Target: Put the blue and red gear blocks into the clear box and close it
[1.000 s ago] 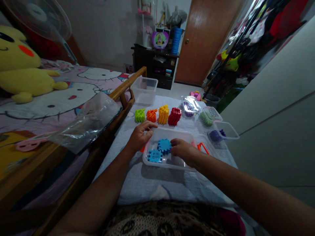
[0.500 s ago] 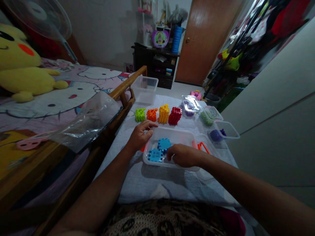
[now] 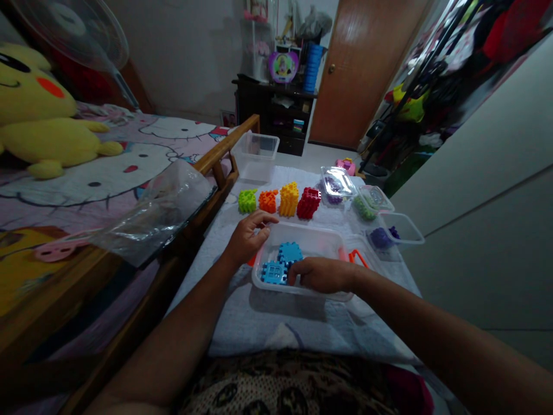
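Blue plastic: 2 interlocking blocks lie in a clear plastic tub (image 3: pixel 311 233) set on a grey cloth (image 3: pixel 276 323). One blue block (image 3: pixel 290 252) sits near the tub's middle; the other blue block (image 3: pixel 273 272) lies flat at the near-left corner, touching the first.

Right hand (image 3: pixel 322 274) is inside the tub, palm down, fingers curled toward the 2 blocks. Fingertips touch or nearly touch the nearer block; cannot tell whether it grips anything.

Left hand (image 3: pixel 250 233) rests on the tub's far-left rim, fingers loosely spread over the edge, clasping nothing but the rim.

Behind the tub, a row of 4 block stacks on the cloth: green stack (image 3: pixel 247 201), orange stack (image 3: pixel 268 201), yellow stack (image 3: pixel 288 199), red stack (image 3: pixel 308 203), standing close beside one another.

Right of the row, 3 small clear containers: one with a lid and purple pieces (image 3: pixel 333 185), one with green pieces (image 3: pixel 370 203), one open with purple pieces (image 3: pixel 391 233). An orange handle (image 3: pixel 358 257) shows just beside the tub's right end.

Farther back, an empty clear bin (image 3: pixel 254 155). Left, a wooden bed rail (image 3: pixel 216 158), a clear plastic bag (image 3: pixel 159 213) and a yellow plush toy (image 3: pixel 43 127) on the bed.
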`<state>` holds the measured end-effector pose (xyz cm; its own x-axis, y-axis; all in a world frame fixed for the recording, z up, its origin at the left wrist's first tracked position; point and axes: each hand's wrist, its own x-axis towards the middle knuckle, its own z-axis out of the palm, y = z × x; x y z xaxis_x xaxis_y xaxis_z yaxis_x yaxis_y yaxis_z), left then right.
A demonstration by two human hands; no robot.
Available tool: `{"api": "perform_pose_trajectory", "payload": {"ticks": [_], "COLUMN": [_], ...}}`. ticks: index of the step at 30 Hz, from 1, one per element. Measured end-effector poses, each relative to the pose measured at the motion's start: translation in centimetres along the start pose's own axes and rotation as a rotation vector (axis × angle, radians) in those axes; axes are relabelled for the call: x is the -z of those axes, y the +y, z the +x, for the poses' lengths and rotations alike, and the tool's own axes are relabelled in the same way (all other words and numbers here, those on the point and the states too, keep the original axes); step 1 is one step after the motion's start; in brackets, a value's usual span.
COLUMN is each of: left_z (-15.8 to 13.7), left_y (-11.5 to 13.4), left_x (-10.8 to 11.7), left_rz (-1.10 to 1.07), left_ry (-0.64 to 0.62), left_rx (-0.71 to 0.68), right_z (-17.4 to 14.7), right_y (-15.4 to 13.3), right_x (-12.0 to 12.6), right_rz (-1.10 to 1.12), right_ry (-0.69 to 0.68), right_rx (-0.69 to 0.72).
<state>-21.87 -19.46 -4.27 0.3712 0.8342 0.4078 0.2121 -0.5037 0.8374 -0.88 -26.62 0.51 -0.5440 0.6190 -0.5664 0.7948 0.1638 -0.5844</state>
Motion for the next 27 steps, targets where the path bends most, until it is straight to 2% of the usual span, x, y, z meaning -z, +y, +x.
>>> {"api": "perform_pose_trajectory", "payload": {"ticks": [7, 17, 27], "left_z": [0.0, 0.0, 0.0], "left_y": [0.2, 0.3, 0.3], "left_x": [0.0, 0.1, 0.1], "left_rz": [0.006, 0.025, 0.021], "left_ry": [0.005, 0.007, 0.009], "left_rx": [0.016, 0.007, 0.012], "right_z": [0.0, -1.0, -0.6], "right_y": [0.1, -1.2, -1.1], "right_x": [0.1, 1.0, 0.6], "right_rz": [0.068, -0.107, -0.079], "right_ry": [-0.02, -0.041, -0.065], "right_rx": [0.021, 0.017, 0.035]}}
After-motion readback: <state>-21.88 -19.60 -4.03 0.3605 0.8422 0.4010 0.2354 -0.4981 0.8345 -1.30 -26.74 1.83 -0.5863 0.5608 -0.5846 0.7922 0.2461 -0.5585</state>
